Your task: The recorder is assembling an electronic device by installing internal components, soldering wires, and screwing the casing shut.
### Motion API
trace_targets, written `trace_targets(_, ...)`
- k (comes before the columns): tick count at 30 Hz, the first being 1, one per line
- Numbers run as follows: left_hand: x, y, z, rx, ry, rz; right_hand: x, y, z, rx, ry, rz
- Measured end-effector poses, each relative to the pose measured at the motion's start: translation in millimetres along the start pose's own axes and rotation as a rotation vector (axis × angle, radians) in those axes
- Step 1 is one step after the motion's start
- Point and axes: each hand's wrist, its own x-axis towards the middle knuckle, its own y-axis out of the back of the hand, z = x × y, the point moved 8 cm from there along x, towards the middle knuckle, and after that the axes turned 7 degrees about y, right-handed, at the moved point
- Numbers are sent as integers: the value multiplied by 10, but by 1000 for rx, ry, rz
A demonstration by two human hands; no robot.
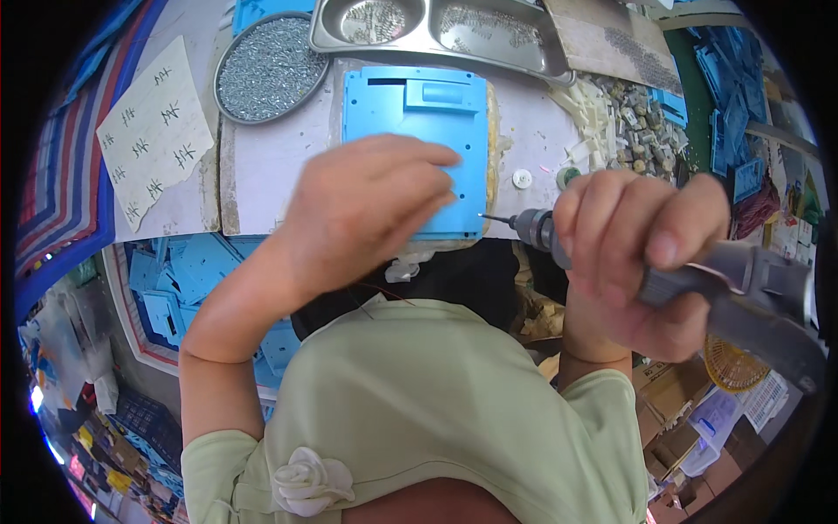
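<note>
A light blue plastic panel with a raised rectangular part at its far end lies on the table in front of me. Above its left half hovers my left hand, fingers bent and drawn together; whatever they may pinch is hidden. My right hand is wrapped round a grey powered screwdriver. The screwdriver lies nearly level, and its thin bit points left, just off the panel's near right corner. Under the panel shows a yellowish, plastic-wrapped pad.
A round tray of screws and a steel compartment tray with small metal parts stand at the back. To the right lie piled small parts. A marked paper sheet is at left; a crate of blue panels sits below it.
</note>
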Motion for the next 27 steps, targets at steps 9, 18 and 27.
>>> trace_targets(9, -201, -169, -290, 92, 23, -50, -405, -37, 333, -53, -77, 113)
trace_targets(18, -204, -154, -316, 29, 46, -53, -197, -108, 285, -56, 35, -165)
trace_targets(27, -248, -158, -359, -40, 115, -42, 57, -200, 526, 22, 60, -181)
